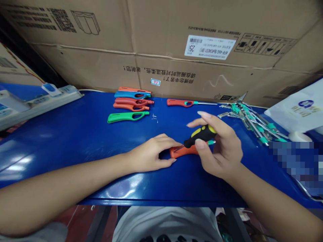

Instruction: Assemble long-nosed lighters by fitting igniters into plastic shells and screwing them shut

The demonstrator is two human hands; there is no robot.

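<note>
An orange gas lighter handle (187,151) lies flat on the blue table, with a teal piece (211,143) at its right end. My left hand (151,153) holds its left end, index finger on the far side and thumb on the near side. In my right hand (222,151) is a screwdriver (200,135) with a black and yellow grip. Its thin shaft slants down to the left, the tip at the handle's left part. My right thumb and palm cover some of the lighter. Whether the tip sits in an opening is too small to tell.
Several orange, red, blue and green lighter casings (128,116) lie at the back left. A red lighter (180,103) with a metal tube lies behind my hands. Metal tubes with teal parts (252,121) are piled at right. A cardboard box (161,40) walls the back; a power strip (40,104) stands left.
</note>
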